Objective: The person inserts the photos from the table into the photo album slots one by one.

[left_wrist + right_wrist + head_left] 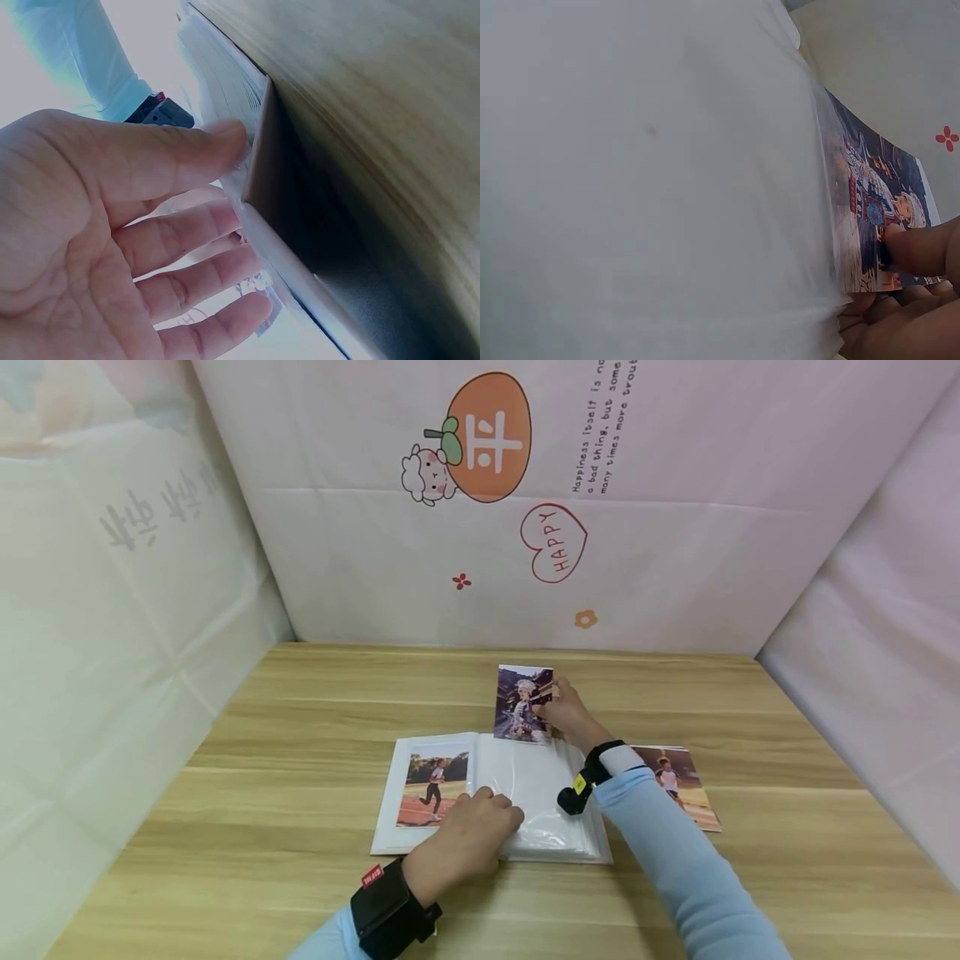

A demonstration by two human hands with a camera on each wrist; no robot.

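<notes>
An open photo album lies on the table, a clear-pocket page on its right side. My right hand pinches a photo of a person in a pale headdress and patterned outfit, at its right edge. In the right wrist view the photo has its lower end right at the clear pocket's opening, partly behind the film. My left hand rests at the album's bottom edge near the spine. In the left wrist view its thumb touches the page edges, with the other fingers extended over the album.
A photo of a runner fills the album's left page. To the right of the album, partly behind my right forearm, lies a small stack of photos. White printed cloth walls off the back and sides of the wooden table.
</notes>
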